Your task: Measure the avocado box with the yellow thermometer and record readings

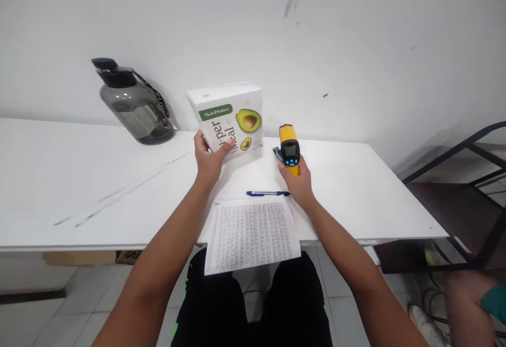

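Observation:
My left hand (pixel 209 160) grips the lower left corner of a white box (pixel 215 96), thumb across its front. Avocado pictures and a green label mark the box, which tilts a little. In my right hand (pixel 299 182) is a yellow and black infrared thermometer (pixel 291 149), its small screen and blue buttons facing me. The fingers wrap round its handle. A small blue item (pixel 277 152), partly hidden, shows just left of the thermometer. Below the hands lie a blue pen (pixel 264 193) and a printed sheet of paper (pixel 253 233) that overhangs the table's front edge.
A large grey water bottle (pixel 136 107) with a black lid stands at the back left, by the wall. The white table (pixel 130 183) ends on the right near a black metal frame (pixel 450 165). Another person's leg (pixel 466 305) shows at lower right.

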{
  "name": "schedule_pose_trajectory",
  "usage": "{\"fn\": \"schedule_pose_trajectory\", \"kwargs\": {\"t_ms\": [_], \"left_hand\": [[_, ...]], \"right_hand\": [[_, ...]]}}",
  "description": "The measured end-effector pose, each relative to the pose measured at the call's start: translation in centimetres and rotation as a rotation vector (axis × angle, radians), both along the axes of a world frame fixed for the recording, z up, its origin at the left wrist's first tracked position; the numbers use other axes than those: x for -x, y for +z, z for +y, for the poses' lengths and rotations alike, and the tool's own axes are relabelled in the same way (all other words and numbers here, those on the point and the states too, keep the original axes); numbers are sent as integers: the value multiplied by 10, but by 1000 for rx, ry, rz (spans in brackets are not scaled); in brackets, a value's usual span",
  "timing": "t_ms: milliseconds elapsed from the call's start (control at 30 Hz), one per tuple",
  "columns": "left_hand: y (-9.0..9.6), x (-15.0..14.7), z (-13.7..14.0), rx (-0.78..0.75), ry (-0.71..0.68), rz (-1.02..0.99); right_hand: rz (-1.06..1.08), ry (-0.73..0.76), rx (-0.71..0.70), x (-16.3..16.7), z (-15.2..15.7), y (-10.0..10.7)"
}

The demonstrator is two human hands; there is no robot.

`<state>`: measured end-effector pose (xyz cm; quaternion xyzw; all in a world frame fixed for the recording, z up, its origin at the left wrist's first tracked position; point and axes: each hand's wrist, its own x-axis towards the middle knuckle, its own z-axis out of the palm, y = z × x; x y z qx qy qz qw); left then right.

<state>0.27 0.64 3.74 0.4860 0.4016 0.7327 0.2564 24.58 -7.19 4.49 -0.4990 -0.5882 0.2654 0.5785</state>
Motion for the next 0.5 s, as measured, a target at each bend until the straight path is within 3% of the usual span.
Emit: {"fn": "schedule_pose_trajectory", "kwargs": {"t_ms": [200,500], "left_hand": [[-3,2,5,-39,37,-20],[0,0,3,-13,24,-52]], "right_hand": [[97,-31,98,-2,6,-1],[90,-48,42,-5,6,-2]]}}
